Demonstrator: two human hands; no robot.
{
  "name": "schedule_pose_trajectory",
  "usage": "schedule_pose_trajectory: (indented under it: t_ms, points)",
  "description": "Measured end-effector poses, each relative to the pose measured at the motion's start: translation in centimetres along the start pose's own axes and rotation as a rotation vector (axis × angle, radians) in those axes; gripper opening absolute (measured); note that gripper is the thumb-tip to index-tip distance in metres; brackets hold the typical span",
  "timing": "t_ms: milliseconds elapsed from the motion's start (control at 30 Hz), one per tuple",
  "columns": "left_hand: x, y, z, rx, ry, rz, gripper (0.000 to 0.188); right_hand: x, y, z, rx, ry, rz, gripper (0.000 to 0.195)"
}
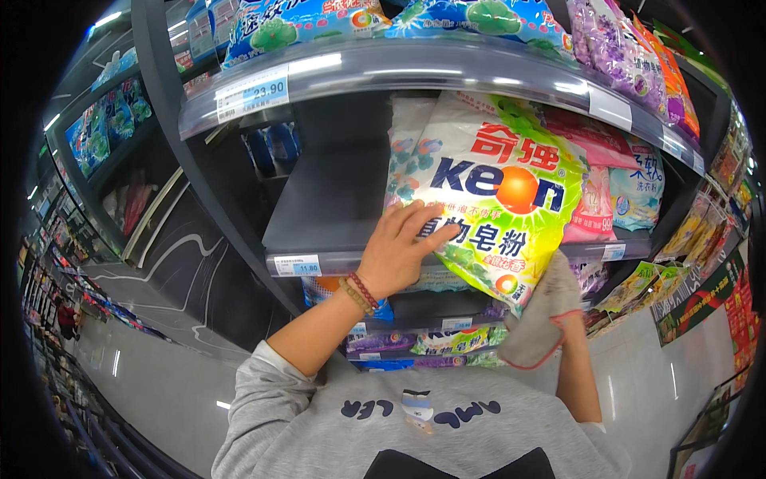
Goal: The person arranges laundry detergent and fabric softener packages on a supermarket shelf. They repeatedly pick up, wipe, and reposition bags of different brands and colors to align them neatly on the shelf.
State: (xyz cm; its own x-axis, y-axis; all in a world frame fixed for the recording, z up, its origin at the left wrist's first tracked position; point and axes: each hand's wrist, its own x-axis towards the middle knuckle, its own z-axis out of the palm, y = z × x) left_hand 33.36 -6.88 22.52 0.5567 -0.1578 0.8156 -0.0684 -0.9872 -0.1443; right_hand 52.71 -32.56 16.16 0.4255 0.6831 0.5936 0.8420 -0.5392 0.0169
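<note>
A white and green Keon soap powder bag [491, 173] leans in front of me, its lower corner jutting past the front edge of the middle shelf. My left hand [398, 239] grips its lower left side, fingers and thumb on the printed face; a beaded bracelet [361, 292] circles that wrist. At the bag's lower right edge, my right hand [571, 326] holds a grey cloth [538, 323] with red trim. The cloth covers most of that hand, so its fingers are hidden. Another pale bag [404, 141] stands against the Keon bag's left side.
The dark middle shelf [335, 203] has a price-tag strip along its front. Overhead, a curved shelf edge [419, 69] carries blue detergent bags [479, 21]. Pink bags [589, 203] and a light-blue bag [637, 185] stand at right. A black upright [203, 185] rises at left.
</note>
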Motion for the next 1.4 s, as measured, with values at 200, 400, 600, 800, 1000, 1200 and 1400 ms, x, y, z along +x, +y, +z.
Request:
schedule_pose_trajectory:
  t_ms: [200,400,600,800,1000,1200,1400]
  points:
    - [1.3,-0.9,-3.3,-0.305,-0.240,-0.073,0.049,0.5,-4.2,1.2,-0.040,0.061,0.148,0.043]
    - [4.8,0.8,-0.7,-0.100,-0.076,-0.073,0.052,1.2,-5.3,0.5,0.056,0.070,0.253,0.041]
    - [7.0,4.8,2.1,-0.062,-0.090,0.030,0.057,1.2,-5.2,0.5,0.118,0.145,0.259,0.042]
    - [6.6,-0.6,0.1,0.219,-0.054,-0.148,0.050,1.0,-5.3,-0.1,0.117,0.106,0.234,0.042]
    - [5.9,-2.5,0.2,-0.104,0.001,-0.551,0.062,0.2,-4.1,0.2,0.097,0.015,0.117,0.050]
    - [8.3,-3.2,-0.9,-0.453,-0.236,-0.827,0.087,0.4,-3.3,1.4,0.181,0.149,0.207,0.046]
    - [6.7,-3.8,0.7,-0.507,0.046,-0.854,0.074,2.5,-3.0,-4.1,-0.060,-0.048,0.032,0.046]
